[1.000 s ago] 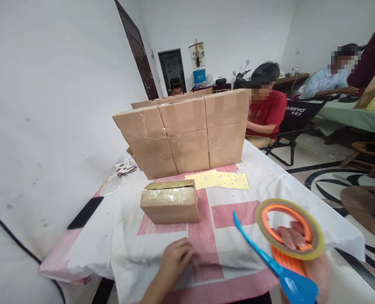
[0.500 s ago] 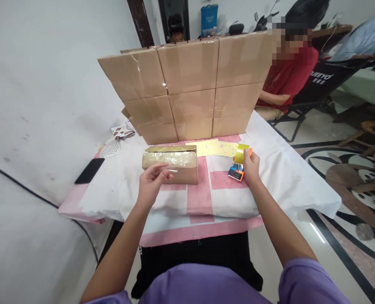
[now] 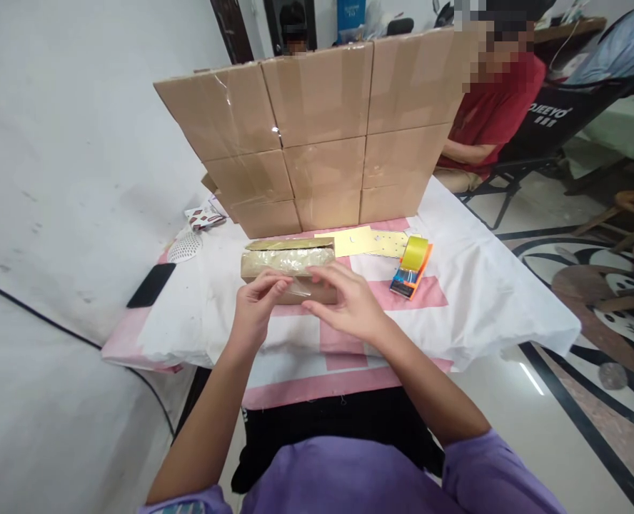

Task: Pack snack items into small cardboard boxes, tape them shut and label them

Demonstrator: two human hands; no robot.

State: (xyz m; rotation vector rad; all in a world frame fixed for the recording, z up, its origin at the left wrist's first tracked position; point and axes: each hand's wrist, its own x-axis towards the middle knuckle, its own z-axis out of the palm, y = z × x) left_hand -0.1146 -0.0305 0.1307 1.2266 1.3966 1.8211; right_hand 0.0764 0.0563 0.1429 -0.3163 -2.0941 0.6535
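A small cardboard box (image 3: pixel 288 263) lies on the cloth-covered table, its top shiny with clear tape. In front of it, my left hand (image 3: pixel 260 303) pinches a short strip of clear tape (image 3: pixel 300 287). My right hand (image 3: pixel 352 300) is at the strip's other side, thumb and fingers apart, near the box's right end. Whether its fingertips touch the strip I cannot tell. To the right, a tape dispenser (image 3: pixel 410 275) with an orange body and a yellowish roll rests on the table.
Behind the box stands a tall wall of taped cardboard boxes (image 3: pixel 325 135). Yellow paper sheets (image 3: pixel 352 241) lie at its foot. A black phone (image 3: pixel 151 285) and a white perforated object (image 3: pixel 185 246) are at the left. A person in red (image 3: pixel 499 114) sits beyond the table.
My right hand has let go of the tape dispenser, now lying on the table, and has moved left to the strip. My left hand has stayed by the box.
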